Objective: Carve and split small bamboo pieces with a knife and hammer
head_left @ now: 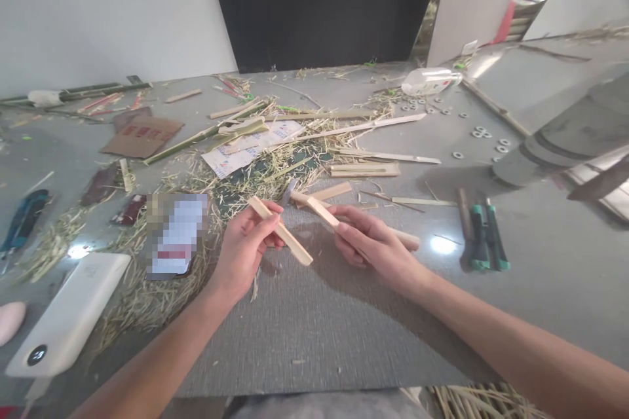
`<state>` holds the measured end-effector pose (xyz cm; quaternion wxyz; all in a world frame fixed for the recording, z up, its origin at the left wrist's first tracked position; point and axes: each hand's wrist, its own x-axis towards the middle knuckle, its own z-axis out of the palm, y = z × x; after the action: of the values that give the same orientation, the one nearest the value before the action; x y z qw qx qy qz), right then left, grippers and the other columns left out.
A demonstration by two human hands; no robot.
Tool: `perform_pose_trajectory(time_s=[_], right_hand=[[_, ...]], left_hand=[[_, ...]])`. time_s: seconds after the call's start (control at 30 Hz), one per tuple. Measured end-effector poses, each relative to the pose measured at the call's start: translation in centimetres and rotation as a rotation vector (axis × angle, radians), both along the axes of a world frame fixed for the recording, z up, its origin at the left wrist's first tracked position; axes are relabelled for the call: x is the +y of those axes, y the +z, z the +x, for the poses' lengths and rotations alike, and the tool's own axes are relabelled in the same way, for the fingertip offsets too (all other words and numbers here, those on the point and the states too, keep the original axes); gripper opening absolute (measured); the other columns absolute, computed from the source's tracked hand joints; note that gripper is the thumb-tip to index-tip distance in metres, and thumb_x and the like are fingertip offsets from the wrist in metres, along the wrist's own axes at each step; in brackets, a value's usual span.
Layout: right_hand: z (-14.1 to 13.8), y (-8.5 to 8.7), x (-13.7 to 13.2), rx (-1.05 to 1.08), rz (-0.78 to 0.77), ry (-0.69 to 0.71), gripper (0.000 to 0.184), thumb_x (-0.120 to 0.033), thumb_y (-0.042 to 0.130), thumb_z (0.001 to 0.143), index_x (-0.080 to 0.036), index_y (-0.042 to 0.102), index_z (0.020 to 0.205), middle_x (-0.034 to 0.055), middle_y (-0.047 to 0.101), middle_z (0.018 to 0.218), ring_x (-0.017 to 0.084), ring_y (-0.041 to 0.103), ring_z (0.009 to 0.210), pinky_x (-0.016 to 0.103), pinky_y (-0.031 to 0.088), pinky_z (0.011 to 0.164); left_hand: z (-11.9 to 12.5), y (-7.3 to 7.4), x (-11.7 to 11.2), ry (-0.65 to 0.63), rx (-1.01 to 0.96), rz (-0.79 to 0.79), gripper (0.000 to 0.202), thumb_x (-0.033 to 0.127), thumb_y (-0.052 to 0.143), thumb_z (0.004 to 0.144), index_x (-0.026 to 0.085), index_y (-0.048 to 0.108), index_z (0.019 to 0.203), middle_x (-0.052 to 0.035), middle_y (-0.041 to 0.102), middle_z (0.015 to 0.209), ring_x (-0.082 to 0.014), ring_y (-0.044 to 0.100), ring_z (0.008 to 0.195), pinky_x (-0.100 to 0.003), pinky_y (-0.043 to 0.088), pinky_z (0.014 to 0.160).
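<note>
My left hand [248, 242] is closed around a short split bamboo piece [289, 242], thumb on top, its lower end pointing towards me. My right hand [366, 239] pinches a second split bamboo piece [322, 211], which points up and left. The two pieces are apart, both held above the grey table. Beneath the right hand lies what looks like a hammer; its metal head [289, 191] shows on the left and the wooden handle's end [407, 240] on the right. The right hand covers its middle.
Bamboo shavings [289, 160] and loose strips [363, 170] cover the table beyond my hands. A phone [179, 232] and white power bank [69, 314] lie left. Green-handled tools [486, 236], a grey cylinder [560, 134], white rings [481, 132] and a plastic bottle [427, 80] lie right.
</note>
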<state>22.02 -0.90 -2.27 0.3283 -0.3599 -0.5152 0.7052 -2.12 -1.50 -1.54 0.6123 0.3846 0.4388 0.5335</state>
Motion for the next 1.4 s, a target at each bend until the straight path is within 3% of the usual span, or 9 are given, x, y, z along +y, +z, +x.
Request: perform_pose_trajectory(time_s=[0.23, 0.47, 0.6, 0.77, 0.93, 1.2, 1.4], right_hand=[[-0.4, 0.3, -0.9, -0.072, 0.054, 0.022, 0.030, -0.052, 0.044, 0.109, -0.023, 0.045, 0.119, -0.0035, 0.042, 0.078, 0.009, 0.037, 0.063, 0.020, 0.032, 0.056], [-0.1, -0.1, -1.6, -0.260, 0.246, -0.048, 0.037, -0.054, 0.040, 0.110, -0.021, 0.057, 0.110, 0.0029, 0.054, 0.092, 0.015, 0.051, 0.084, 0.026, 0.044, 0.074], [0.2, 0.4, -1.4, -0.354, 0.393, -0.064, 0.038, -0.047, 0.035, 0.112, -0.020, 0.062, 0.107, 0.0056, 0.063, 0.104, 0.019, 0.058, 0.100, 0.031, 0.045, 0.089], [0.3, 1.5, -1.1, -0.451, 0.593, -0.059, 0.028, -0.035, 0.041, 0.110, -0.018, 0.059, 0.097, 0.0058, 0.061, 0.096, 0.018, 0.054, 0.089, 0.031, 0.042, 0.081], [0.2, 1.2, -1.3, -0.492, 0.715, -0.042, 0.011, -0.022, 0.049, 0.107, -0.019, 0.059, 0.105, 0.0035, 0.061, 0.095, 0.016, 0.054, 0.086, 0.028, 0.040, 0.077], [0.3, 1.0, -1.1, -0.515, 0.753, -0.033, 0.011, -0.015, 0.050, 0.105, -0.018, 0.058, 0.097, 0.0007, 0.060, 0.089, 0.013, 0.052, 0.078, 0.024, 0.038, 0.069], [0.4, 1.5, -0.8, -0.499, 0.753, -0.024, 0.013, -0.013, 0.051, 0.104, -0.019, 0.062, 0.100, 0.0015, 0.062, 0.095, 0.013, 0.056, 0.084, 0.023, 0.042, 0.072]], left_hand=[[0.7, 0.1, -0.8, -0.197, 0.120, -0.065, 0.020, 0.035, 0.073, 0.093, 0.016, 0.069, 0.098, 0.0000, 0.066, 0.079, -0.0116, 0.067, 0.066, -0.023, 0.057, 0.064], [0.8, 0.1, -0.9, -0.259, 0.141, -0.089, 0.021, 0.036, 0.071, 0.094, 0.016, 0.068, 0.100, -0.0022, 0.072, 0.084, -0.0146, 0.071, 0.076, -0.026, 0.059, 0.074], [0.8, 0.2, -0.9, -0.264, 0.150, -0.081, 0.020, 0.035, 0.071, 0.094, 0.016, 0.069, 0.102, -0.0019, 0.072, 0.082, -0.0146, 0.071, 0.076, -0.025, 0.059, 0.073], [1.0, -0.1, -1.0, -0.247, 0.128, -0.041, 0.022, 0.037, 0.070, 0.095, 0.015, 0.070, 0.099, -0.0015, 0.071, 0.076, -0.0152, 0.071, 0.069, -0.026, 0.061, 0.067], [1.1, -1.1, -1.1, -0.172, 0.060, -0.069, 0.030, 0.044, 0.068, 0.095, 0.014, 0.071, 0.102, -0.0040, 0.074, 0.076, -0.0182, 0.074, 0.067, -0.028, 0.063, 0.063], [1.2, -1.4, -1.2, -0.135, 0.092, -0.015, 0.039, 0.047, 0.065, 0.098, 0.011, 0.074, 0.105, -0.0097, 0.079, 0.081, -0.0221, 0.078, 0.072, -0.032, 0.065, 0.070], [1.0, -0.6, -1.8, -0.158, 0.163, 0.089, 0.033, 0.042, 0.061, 0.101, 0.013, 0.076, 0.106, -0.0089, 0.078, 0.089, -0.0211, 0.077, 0.077, -0.033, 0.066, 0.072]])
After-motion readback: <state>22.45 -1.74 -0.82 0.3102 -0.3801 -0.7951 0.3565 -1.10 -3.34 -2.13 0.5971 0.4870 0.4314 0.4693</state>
